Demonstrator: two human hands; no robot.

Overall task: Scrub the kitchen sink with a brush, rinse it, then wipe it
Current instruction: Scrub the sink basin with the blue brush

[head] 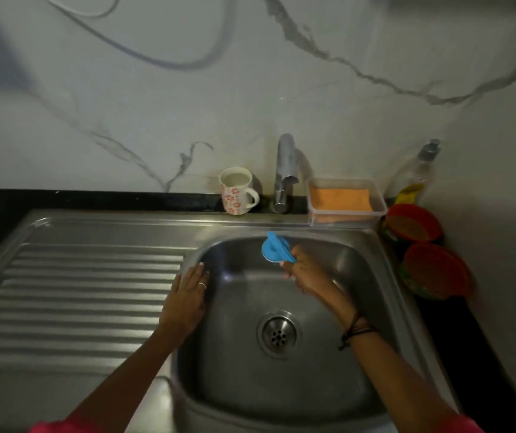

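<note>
A steel sink (372,245) fills the lower middle, its round drain (278,334) in the basin floor. My right hand (305,271) is shut on a blue brush (275,248), which is held against the far wall of the basin under the tap. My left hand (188,295) lies flat, fingers apart, on the sink's left rim beside the ribbed drainboard (72,295). A chrome tap (284,173) stands behind the basin; no water shows.
A flowered white mug (238,192) stands left of the tap. A clear tray with an orange cloth (341,198) sits to its right, then a soap bottle (415,176). Two red-lidded containers (431,267) line the dark counter at the right.
</note>
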